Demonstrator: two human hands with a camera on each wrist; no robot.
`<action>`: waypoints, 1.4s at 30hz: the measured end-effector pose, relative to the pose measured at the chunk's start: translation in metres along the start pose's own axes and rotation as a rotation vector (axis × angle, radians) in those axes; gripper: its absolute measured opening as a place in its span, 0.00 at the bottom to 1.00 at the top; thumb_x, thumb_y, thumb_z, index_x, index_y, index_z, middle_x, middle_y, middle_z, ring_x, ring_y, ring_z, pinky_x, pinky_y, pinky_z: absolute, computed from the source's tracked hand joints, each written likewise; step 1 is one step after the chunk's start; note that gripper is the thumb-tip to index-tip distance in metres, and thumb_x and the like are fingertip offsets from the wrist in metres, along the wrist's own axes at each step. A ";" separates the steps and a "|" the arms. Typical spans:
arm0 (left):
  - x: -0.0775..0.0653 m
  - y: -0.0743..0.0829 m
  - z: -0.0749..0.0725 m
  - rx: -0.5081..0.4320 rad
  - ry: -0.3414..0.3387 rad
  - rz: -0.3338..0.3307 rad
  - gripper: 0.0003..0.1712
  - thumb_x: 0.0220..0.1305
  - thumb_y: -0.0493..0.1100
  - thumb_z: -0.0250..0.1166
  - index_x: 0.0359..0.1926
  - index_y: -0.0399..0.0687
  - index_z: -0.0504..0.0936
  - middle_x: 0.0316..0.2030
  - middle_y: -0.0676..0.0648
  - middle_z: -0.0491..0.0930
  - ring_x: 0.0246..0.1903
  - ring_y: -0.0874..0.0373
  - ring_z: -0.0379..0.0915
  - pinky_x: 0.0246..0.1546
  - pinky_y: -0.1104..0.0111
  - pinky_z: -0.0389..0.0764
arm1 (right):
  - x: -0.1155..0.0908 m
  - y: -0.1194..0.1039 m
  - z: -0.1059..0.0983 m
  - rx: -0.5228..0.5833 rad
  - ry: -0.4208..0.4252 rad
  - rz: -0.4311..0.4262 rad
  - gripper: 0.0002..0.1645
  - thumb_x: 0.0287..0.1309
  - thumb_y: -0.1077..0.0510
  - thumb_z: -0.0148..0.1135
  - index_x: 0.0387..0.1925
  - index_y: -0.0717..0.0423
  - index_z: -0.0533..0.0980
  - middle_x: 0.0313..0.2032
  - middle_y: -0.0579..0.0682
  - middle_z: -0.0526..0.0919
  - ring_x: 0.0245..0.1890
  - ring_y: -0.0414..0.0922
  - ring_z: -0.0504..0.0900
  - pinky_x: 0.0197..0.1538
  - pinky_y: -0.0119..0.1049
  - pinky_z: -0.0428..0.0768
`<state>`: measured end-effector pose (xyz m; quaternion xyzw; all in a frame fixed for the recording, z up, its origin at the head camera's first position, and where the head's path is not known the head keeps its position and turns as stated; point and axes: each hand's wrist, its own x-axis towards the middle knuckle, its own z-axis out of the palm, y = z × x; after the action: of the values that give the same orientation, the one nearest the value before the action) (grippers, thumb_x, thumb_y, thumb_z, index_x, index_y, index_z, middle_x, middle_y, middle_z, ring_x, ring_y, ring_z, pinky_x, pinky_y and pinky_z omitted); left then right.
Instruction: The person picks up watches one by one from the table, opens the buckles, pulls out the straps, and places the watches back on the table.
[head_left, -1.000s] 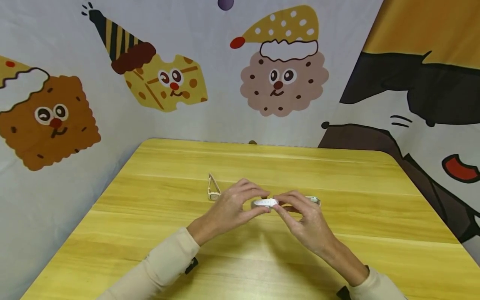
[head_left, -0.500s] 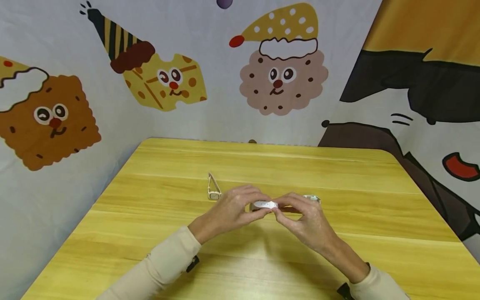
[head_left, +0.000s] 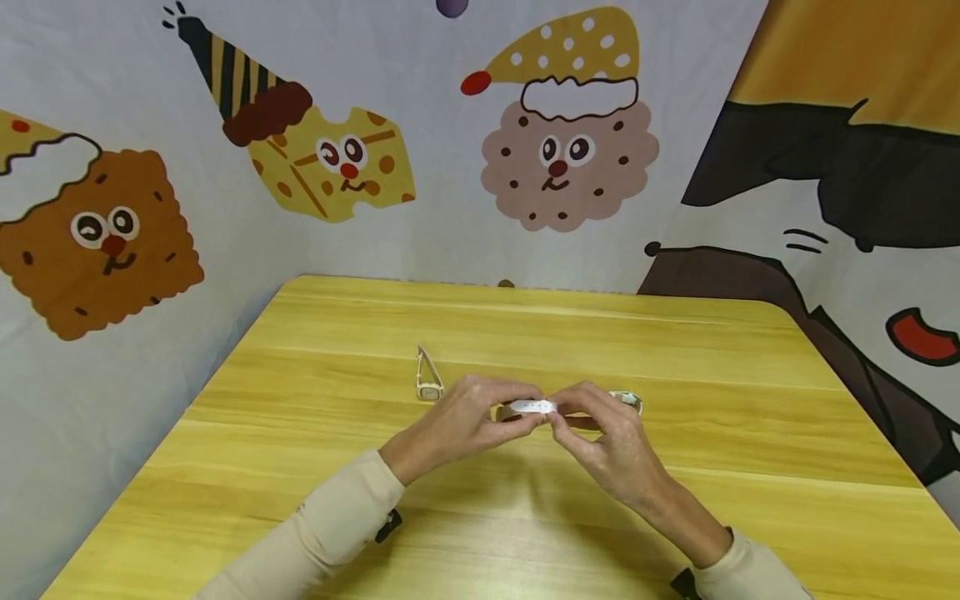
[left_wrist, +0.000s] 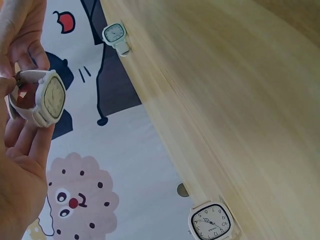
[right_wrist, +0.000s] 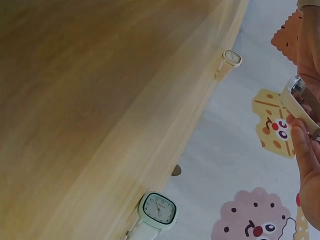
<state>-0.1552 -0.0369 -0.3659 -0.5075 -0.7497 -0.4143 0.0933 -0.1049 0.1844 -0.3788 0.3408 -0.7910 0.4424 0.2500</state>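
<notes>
A white wristwatch is held between the two hands above the middle of the table. Its strap is bent into a loop, and the squarish dial shows in the left wrist view on the watch. My left hand grips the watch from the left, its fingers and thumb on either side. From the right, my right hand pinches the strap near the buckle between thumb and fingers. The fingertips partly cover the buckle, so whether the strap is fastened cannot be told.
A cream wristwatch stands on the wooden table beyond the left hand. Behind the right hand lies a pale green wristwatch, partly hidden in the head view. A cloth with cartoon prints hangs behind the table.
The left fingers have drawn down closer around the watch, which tilts slightly. My right hand keeps its pinch on the strap with almost no movement. Both watches on the table stay put.
</notes>
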 end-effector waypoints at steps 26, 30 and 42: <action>-0.001 0.002 0.006 -0.029 -0.085 -0.004 0.09 0.70 0.38 0.68 0.47 0.39 0.86 0.38 0.49 0.87 0.28 0.72 0.75 0.29 0.82 0.77 | 0.000 -0.004 -0.004 0.102 -0.133 0.245 0.18 0.52 0.75 0.65 0.36 0.49 0.77 0.35 0.41 0.85 0.35 0.44 0.87 0.36 0.37 0.87; -0.001 0.002 0.007 -0.050 -0.093 -0.002 0.09 0.69 0.37 0.69 0.47 0.38 0.86 0.38 0.48 0.87 0.30 0.73 0.76 0.30 0.82 0.78 | 0.000 -0.005 -0.003 0.104 -0.123 0.226 0.17 0.52 0.75 0.64 0.35 0.50 0.76 0.34 0.42 0.86 0.34 0.43 0.87 0.35 0.36 0.87; 0.001 -0.001 0.007 -0.193 -0.034 -0.011 0.09 0.66 0.35 0.71 0.46 0.40 0.87 0.39 0.50 0.87 0.33 0.71 0.77 0.33 0.77 0.81 | -0.005 -0.003 -0.005 0.079 -0.028 0.130 0.21 0.48 0.79 0.61 0.39 0.54 0.76 0.39 0.47 0.83 0.38 0.44 0.86 0.38 0.38 0.87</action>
<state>-0.1543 -0.0316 -0.3699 -0.5170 -0.7106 -0.4763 0.0288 -0.0986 0.1892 -0.3778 0.3044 -0.7970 0.4836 0.1958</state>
